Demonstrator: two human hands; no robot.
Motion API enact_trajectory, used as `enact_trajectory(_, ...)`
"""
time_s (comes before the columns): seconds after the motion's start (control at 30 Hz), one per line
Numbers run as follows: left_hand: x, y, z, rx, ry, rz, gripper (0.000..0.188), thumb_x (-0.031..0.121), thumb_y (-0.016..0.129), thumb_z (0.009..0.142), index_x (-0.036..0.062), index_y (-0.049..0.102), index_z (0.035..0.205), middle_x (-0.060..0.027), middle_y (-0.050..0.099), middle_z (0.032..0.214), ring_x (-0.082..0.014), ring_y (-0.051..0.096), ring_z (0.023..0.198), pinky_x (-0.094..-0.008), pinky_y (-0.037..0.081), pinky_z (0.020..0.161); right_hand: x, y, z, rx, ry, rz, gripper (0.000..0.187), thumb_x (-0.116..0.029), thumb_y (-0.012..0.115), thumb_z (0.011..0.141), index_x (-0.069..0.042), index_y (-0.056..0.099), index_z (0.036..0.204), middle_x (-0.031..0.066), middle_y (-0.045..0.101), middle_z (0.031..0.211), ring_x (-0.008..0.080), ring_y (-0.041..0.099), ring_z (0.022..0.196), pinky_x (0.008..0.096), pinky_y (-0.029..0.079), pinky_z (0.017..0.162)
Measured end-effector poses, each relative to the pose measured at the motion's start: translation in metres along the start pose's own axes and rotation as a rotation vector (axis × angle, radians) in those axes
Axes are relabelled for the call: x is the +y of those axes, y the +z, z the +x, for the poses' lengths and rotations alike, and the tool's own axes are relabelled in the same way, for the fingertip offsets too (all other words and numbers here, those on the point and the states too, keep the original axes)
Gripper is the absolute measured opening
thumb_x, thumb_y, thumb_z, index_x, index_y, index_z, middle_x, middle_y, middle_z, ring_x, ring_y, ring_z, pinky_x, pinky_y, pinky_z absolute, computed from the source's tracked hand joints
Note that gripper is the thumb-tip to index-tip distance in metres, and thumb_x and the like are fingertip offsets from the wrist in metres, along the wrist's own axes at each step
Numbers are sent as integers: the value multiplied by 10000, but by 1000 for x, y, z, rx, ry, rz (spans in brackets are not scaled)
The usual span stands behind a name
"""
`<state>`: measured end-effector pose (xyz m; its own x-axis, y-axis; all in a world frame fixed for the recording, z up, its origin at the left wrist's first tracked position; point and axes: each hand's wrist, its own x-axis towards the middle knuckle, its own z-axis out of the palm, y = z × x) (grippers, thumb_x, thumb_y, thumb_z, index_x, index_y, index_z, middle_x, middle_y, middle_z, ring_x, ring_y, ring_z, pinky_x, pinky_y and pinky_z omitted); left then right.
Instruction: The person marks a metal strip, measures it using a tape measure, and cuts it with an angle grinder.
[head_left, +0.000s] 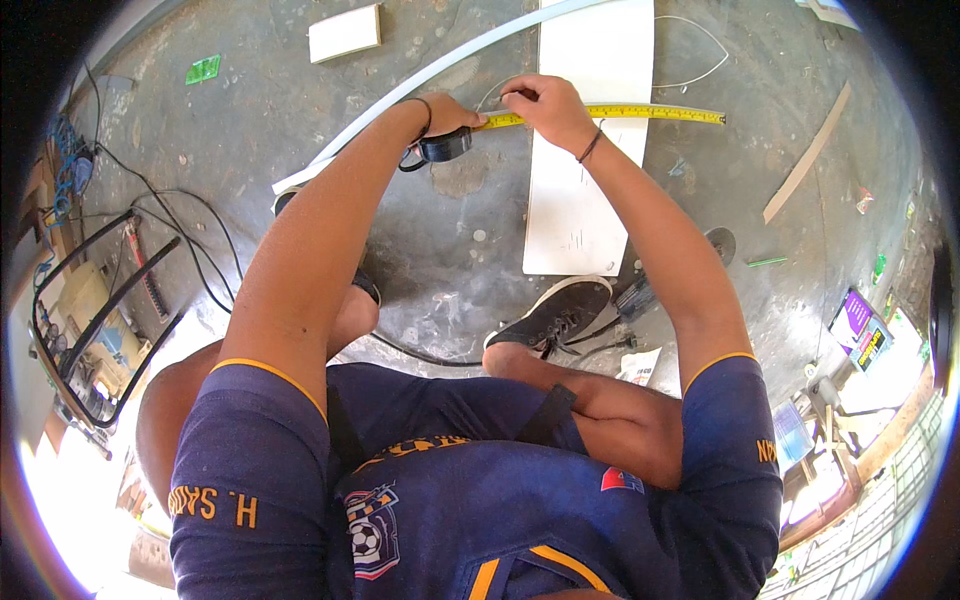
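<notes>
My left hand (452, 116) is closed on a dark tape measure (446, 147), thumb and fingers by the mouth of the case. The yellow blade (680, 114) is drawn out to the right, across a long white board (578, 225), and its end passes the board's right edge. Over the blade, near the board's left edge, is my right hand (552, 108) with its fingers curled in a pinch. Something small and dark shows at the fingertips, too small to name. Part of the blade is hidden under this hand.
A long pale strip (420, 82) curves beside the board. A white block (345, 34) lies at the far left, a thin brown strip (808, 150) at the right. An angle grinder (640, 292) lies by my right shoe (556, 314). A black metal frame (105, 300) and cables stand left.
</notes>
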<state>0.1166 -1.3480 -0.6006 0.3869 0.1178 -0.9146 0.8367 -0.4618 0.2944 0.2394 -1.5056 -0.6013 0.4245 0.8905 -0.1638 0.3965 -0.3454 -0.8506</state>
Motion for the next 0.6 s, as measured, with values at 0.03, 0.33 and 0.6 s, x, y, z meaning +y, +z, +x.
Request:
enact_trajectory(0.03, -2, 2, 1, 24, 11, -15, 621, 625, 538, 820, 22, 667, 896, -120, 593, 673, -220, 565, 534, -387, 437, 499, 1, -5, 0, 15, 32, 58, 218, -214, 608, 822, -36, 691, 916, 80, 646, 708, 162, 600, 636, 285, 484, 607)
enact_trajectory(0.33, 1, 4, -28, 116, 225, -43, 881, 610, 736, 638, 39, 505, 1268, -195, 584, 1173, -297, 550, 1102, -364, 419, 943, -50, -101, -15, 107, 60, 664, 175, -81, 581, 875, 4, 642, 1015, 20, 593, 783, 81, 525, 697, 215, 440, 634)
enact_trajectory(0.6, 31, -6, -41, 267, 376, 42, 1152, 545, 802, 569, 79, 217, 1445, -252, 340, 1416, -367, 372, 1296, -406, 316, 1062, -203, -244, -127, 256, -544, 805, 291, -59, 452, 931, -15, 493, 1216, 84, 560, 1128, 160, 521, 997, 278, 428, 857)
